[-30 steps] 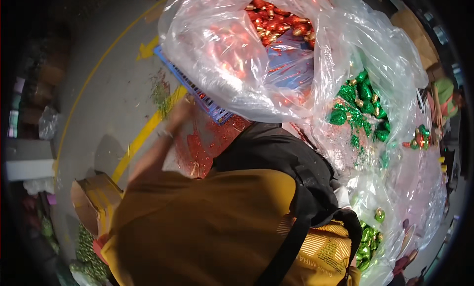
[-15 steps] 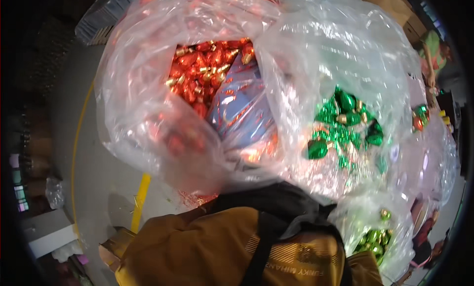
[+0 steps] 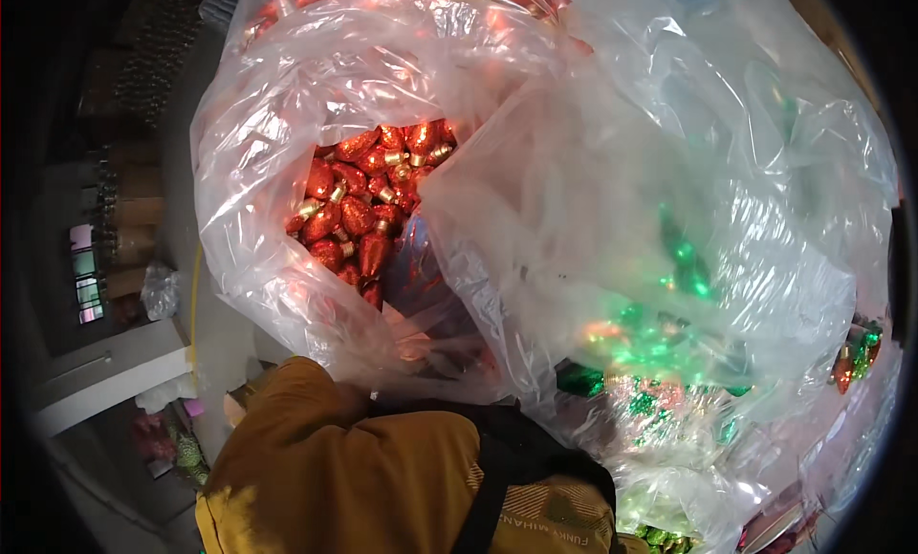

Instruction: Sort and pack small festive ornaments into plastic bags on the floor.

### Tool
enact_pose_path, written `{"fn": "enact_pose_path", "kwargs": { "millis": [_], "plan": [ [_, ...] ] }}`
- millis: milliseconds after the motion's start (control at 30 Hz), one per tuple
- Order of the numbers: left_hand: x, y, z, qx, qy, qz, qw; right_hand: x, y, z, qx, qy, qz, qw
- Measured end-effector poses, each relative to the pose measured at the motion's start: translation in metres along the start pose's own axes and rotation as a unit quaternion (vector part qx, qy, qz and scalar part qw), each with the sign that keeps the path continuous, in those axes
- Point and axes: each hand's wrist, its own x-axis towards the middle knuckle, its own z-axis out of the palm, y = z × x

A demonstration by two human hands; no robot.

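Clearly the mustard sleeve [image 3: 325,449] reaches under the clear bag [image 3: 287,172] of red ornaments [image 3: 359,210]; hands hidden, grip unknowable.

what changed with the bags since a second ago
The clear plastic bag of red glittery bulb ornaments now sits closer and fills more of the view, hiding the blue crate and yellow floor line. The green ornaments are now veiled by plastic. Mustard sleeve stays low; no hands visible.

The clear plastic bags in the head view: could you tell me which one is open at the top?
The bag of red glittery ornaments on the left is open; the bag of green ornaments shows them only through its film.
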Motion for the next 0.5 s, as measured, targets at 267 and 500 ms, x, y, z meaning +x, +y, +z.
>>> {"fn": "enact_pose_path", "kwargs": {
  "millis": [267,500],
  "plan": [
    [0.032,-0.042,-0.005,0.1,0.037,0.041,0.993,0.008,0.005,0.027,-0.047,0.041,-0.01,0.998],
    [-0.103,0.088,-0.038,0.182,-0.06,0.215,0.958,0.015,-0.012,0.039,-0.071,0.094,-0.006,0.993]
  ]
}}
